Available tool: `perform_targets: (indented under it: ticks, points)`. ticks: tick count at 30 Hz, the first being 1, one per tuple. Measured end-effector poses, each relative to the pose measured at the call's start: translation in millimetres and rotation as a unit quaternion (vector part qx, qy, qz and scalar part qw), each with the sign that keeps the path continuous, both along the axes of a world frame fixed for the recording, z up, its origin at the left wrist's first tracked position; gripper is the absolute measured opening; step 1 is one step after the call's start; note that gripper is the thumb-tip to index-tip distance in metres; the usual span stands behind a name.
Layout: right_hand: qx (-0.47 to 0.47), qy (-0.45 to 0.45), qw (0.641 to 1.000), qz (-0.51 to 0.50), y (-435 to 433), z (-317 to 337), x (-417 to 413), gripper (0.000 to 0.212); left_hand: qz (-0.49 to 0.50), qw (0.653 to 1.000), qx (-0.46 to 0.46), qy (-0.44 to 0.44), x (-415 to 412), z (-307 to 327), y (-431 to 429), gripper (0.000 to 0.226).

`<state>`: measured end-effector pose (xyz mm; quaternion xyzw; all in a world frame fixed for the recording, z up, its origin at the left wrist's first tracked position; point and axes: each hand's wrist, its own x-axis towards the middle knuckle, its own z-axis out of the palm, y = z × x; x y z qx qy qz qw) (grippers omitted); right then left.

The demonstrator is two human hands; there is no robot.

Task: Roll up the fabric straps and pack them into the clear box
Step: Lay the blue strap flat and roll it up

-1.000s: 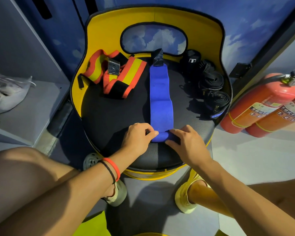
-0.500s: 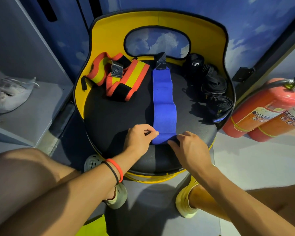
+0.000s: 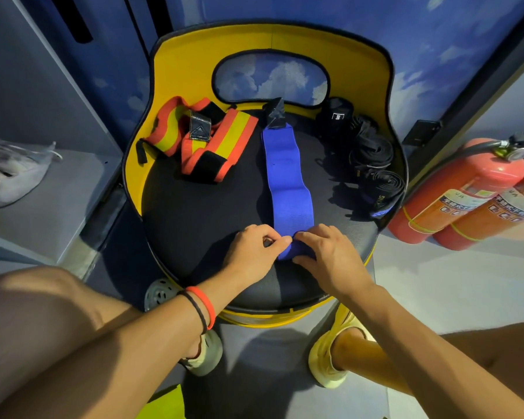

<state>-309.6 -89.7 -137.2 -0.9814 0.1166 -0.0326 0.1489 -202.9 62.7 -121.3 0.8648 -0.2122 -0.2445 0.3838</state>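
Head view: on the black chair seat (image 3: 200, 213), the left hand (image 3: 251, 252) and right hand (image 3: 330, 257) each pinch the blue strap (image 3: 288, 182) at its rolled end; the rest lies flat toward the backrest (image 3: 182, 65).

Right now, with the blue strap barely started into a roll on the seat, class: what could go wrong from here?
The blue strap lies in a slight wave, not straight, so the roll may wind skew. The left hand and right hand pinch the roll near the front edge of the seat; a slip could drop it to the floor. No clear box is in view, so a finished roll might loosen before packing.
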Motion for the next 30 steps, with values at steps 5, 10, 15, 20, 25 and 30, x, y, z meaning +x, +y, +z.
perform_targets:
  ticks: [5, 10, 15, 20, 25, 30]
  points:
    - [0.045, -0.012, 0.999, 0.006, -2, -3, -1, 0.042, -0.034, 0.999, 0.022, -0.025, -4, 1, 12, 0.039]
    - [0.074, -0.059, 0.995, -0.010, 7, -1, -9, 0.032, -0.023, 0.999, 0.041, 0.023, 7, 7, 14, 0.032]
    - [0.077, -0.055, 0.995, -0.012, 29, -4, -24, 0.033, -0.020, 0.986, 0.059, 0.154, 15, 10, 21, 0.026]
    - [0.036, -0.044, 0.998, 0.010, 24, -6, -18, 0.048, 0.037, 0.985, 0.057, 0.158, 19, 9, 19, 0.026]
    - [0.055, -0.059, 0.997, 0.004, 17, -7, -13, 0.036, 0.020, 0.997, 0.043, -0.066, 15, 4, 15, 0.029]
    - [0.120, -0.020, 0.991, -0.048, 14, -6, -4, 0.047, 0.024, 0.996, -0.039, -0.074, 15, 1, 14, 0.038]
